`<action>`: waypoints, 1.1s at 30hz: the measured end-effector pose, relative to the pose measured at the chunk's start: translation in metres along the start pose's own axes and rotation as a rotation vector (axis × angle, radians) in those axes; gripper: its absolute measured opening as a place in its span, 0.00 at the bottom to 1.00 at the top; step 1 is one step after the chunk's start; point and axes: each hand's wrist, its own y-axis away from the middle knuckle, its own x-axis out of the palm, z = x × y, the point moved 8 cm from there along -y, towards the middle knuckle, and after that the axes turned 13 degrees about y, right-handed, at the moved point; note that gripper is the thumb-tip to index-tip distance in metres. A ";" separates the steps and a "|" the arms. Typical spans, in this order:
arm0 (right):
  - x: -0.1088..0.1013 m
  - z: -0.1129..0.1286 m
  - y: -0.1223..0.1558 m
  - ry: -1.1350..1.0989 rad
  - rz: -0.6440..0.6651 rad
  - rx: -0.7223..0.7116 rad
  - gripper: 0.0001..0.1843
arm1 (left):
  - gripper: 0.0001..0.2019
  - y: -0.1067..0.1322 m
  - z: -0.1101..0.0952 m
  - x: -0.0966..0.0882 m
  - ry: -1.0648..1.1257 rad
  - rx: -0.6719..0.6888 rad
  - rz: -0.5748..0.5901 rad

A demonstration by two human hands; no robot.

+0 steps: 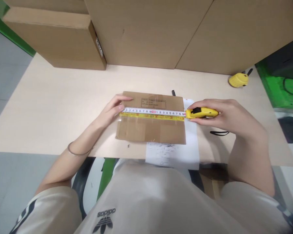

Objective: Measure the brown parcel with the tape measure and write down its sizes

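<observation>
A small brown cardboard box [151,132] with a printed label lies flat on the table. Across its top runs the white and yellow blade [141,111] of a tape measure, from the box's left edge to its right edge. My left hand [112,109] pinches the blade's end at the left edge, its thumb over the tape and its forefinger on the box top. The yellow tape measure case [206,112] is gripped between the thumb and fingers of my right hand [228,113], just past the box's right edge. A black strap [219,133] lies below that hand.
Partly under the box is a white sheet of paper [191,146] with dark marks. A second yellow tape measure [238,80] sits at the back right. Large cardboard boxes [141,35] line the back of the table [46,107]. The tip of a black object [173,93] shows behind the small box.
</observation>
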 end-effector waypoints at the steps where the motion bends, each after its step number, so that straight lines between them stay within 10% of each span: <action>1: 0.001 0.000 -0.001 -0.001 0.003 -0.002 0.12 | 0.20 0.000 -0.001 0.001 0.003 -0.001 0.000; 11: -0.024 -0.008 -0.005 0.040 -0.007 0.087 0.25 | 0.20 -0.001 -0.007 0.006 0.003 0.017 0.018; 25: 0.027 0.171 -0.128 0.115 0.088 -0.584 0.13 | 0.33 -0.004 0.009 0.001 0.128 0.007 -0.043; 28: 0.011 0.166 -0.120 0.014 0.099 -0.589 0.14 | 0.31 0.001 -0.021 0.007 -0.081 0.007 -0.012; 33: -0.008 0.123 -0.077 -0.222 0.192 -0.504 0.18 | 0.18 0.040 -0.129 0.047 -0.497 0.221 -0.122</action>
